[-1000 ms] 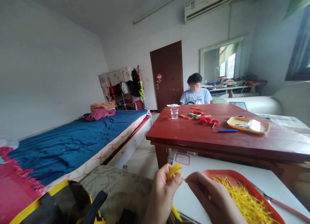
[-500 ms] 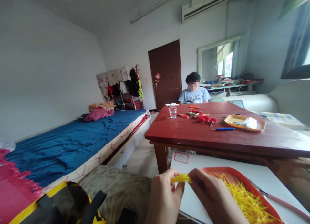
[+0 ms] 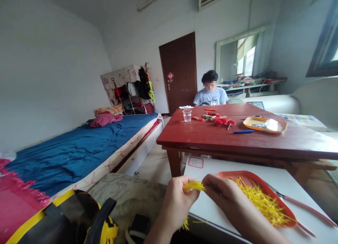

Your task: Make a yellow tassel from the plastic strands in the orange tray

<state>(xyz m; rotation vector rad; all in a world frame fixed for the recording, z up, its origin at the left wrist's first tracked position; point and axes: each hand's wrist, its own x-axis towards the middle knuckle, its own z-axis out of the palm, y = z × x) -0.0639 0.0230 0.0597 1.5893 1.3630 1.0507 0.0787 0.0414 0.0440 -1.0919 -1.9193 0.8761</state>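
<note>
My left hand point(image 3: 178, 198) is closed around a small bundle of thin yellow strands point(image 3: 194, 185), whose loose ends fan out to the right. At those ends my right hand point(image 3: 223, 193) has its fingers pinched together, and its fingertips are partly hidden. More yellow strands point(image 3: 186, 224) stick out below my left wrist. To the right of my hands, a red-orange tray point(image 3: 229, 175) holds a heap of yellow strands point(image 3: 264, 205). A tool with long pink handles point(image 3: 308, 206) lies against the tray's right side. The tray rests on a white board point(image 3: 202, 207).
Beyond the board stands a dark red table point(image 3: 200, 135) with a plastic cup point(image 3: 187, 116), red fluffy pieces point(image 3: 220, 122), a blue pen-like tool point(image 3: 243, 131) and a yellow tray point(image 3: 283, 128). A person point(image 3: 210, 94) sits behind it. A bed point(image 3: 105, 145) and black-yellow bag point(image 3: 60, 219) are left.
The view has tipped down slightly, so the room sits higher. Both hands stay at the yellow bundle, its ends now more spread. Yellow strands below my left wrist have come into view.
</note>
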